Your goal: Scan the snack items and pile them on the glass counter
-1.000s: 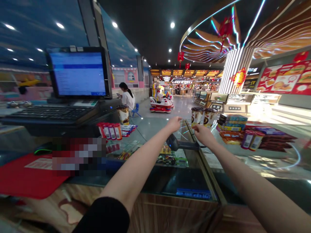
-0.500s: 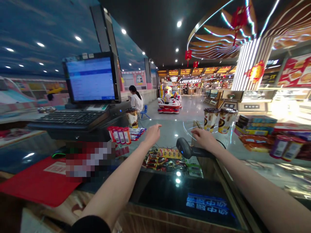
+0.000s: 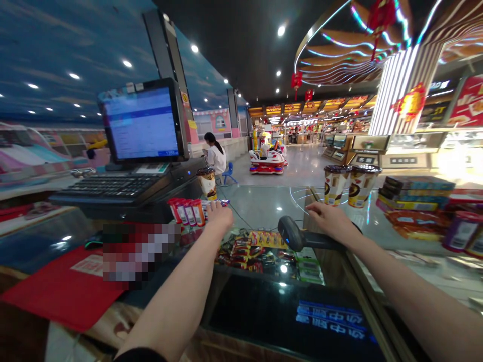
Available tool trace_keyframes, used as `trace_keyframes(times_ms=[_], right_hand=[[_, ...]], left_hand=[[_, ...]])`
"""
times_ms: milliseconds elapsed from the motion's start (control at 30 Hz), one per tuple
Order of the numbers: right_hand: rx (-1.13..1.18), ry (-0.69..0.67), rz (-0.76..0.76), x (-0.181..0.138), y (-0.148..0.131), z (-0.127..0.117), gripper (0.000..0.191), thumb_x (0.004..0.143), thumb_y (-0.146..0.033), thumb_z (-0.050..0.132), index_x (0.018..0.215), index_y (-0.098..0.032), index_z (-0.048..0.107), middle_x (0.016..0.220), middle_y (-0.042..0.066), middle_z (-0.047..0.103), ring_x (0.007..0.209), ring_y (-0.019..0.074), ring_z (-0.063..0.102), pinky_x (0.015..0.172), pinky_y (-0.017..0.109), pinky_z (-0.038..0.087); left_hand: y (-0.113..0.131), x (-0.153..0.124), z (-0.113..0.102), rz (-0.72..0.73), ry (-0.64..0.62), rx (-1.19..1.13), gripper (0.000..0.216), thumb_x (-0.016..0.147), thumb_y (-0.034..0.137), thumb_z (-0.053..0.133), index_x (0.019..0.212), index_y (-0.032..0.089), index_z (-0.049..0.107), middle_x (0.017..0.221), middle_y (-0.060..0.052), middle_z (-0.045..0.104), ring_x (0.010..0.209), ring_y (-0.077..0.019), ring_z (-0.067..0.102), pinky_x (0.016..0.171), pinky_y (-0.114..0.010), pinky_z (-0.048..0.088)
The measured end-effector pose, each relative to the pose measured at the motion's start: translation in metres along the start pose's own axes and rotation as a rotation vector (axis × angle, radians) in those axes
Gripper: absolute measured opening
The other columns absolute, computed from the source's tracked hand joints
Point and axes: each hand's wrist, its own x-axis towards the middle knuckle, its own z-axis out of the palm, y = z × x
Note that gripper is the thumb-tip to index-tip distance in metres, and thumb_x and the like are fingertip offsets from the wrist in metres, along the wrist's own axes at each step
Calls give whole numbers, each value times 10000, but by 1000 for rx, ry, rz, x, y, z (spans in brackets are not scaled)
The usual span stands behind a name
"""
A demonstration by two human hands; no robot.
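My left hand (image 3: 220,215) is over the blue and white packets (image 3: 225,203) on the glass counter, its fingers loosely bent and apart at their near edge. No packet is lifted. Red, purple and orange tubes (image 3: 188,212) stand just left of it, and a lidded paper cup (image 3: 207,184) is behind. My right hand (image 3: 332,219) hovers or rests beside the black barcode scanner (image 3: 292,234), fingers loosely bent with nothing seen in them. Whether it touches the scanner's handle I cannot tell. Two more lidded cups (image 3: 335,186) stand beyond it.
At left are a monitor (image 3: 141,123), a keyboard (image 3: 109,186) and a red mat (image 3: 56,289). Stacked boxes (image 3: 415,193) and tubes line the right side. Small packaged goods (image 3: 260,251) show beneath the glass. A seated person (image 3: 216,156) is beyond the counter.
My left hand has moved left and down toward the blue and white packets, its fingers now bent. My right hand stays beside the scanner. The view has shifted slightly left.
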Motion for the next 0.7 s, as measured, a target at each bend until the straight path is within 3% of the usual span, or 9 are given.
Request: trace_keyframes(times_ms=[200, 333, 500, 700], right_hand=[[36, -21, 7, 11, -5, 4, 281, 929, -290, 508, 1105, -221, 716, 1069, 55, 756, 993, 218, 688, 844, 303, 485], [83, -54, -22, 21, -14, 6, 290, 937, -303, 496, 1116, -228, 712, 1048, 42, 758, 970, 206, 690, 833, 291, 485], [92, -83, -16, 21, -16, 12, 304, 945, -320, 492, 1137, -217, 704, 1040, 53, 758, 985, 220, 686, 853, 303, 482], [84, -88, 1, 18, -12, 7, 317, 978, -346, 441, 1086, -226, 714, 1058, 51, 753, 995, 217, 681, 829, 283, 465]], left_hand=[[-1, 2, 2, -4, -54, -4, 498, 871, 284, 477, 1310, 97, 618, 1508, -224, 430, 1440, -392, 323, 1173, -528, 232], [-5, 3, 1, 4, -29, -86, 463, 824, 240, 523, 1256, 142, 659, 1442, -208, 516, 1374, -394, 424, 1135, -522, 302], [-2, -1, -3, 15, -40, -100, 460, 863, 192, 463, 1281, 89, 623, 1406, -237, 533, 1349, -371, 457, 1130, -494, 321], [21, -12, -6, 199, -3, -186, 425, 890, 158, 439, 1291, 133, 574, 1406, -205, 529, 1330, -311, 489, 1147, -552, 289]])
